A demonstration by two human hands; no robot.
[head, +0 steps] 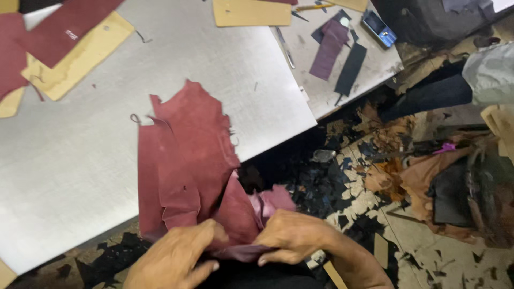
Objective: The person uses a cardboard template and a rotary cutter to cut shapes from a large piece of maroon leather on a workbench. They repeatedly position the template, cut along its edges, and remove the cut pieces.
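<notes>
While both hands grip its near edge, the maroon leather piece (184,155) drapes from them up onto the grey metal table (80,160). Left hand (179,257): fingers curled over the bunched hem. Right hand (294,235): pinching the same fold, close beside the left. Step judged: gathering or folding the hide; a next move would need a firm two-handed hold. Beyond, far left: tan card patterns (80,59). Far right: dark strips (350,69), floor scraps (375,176).
</notes>
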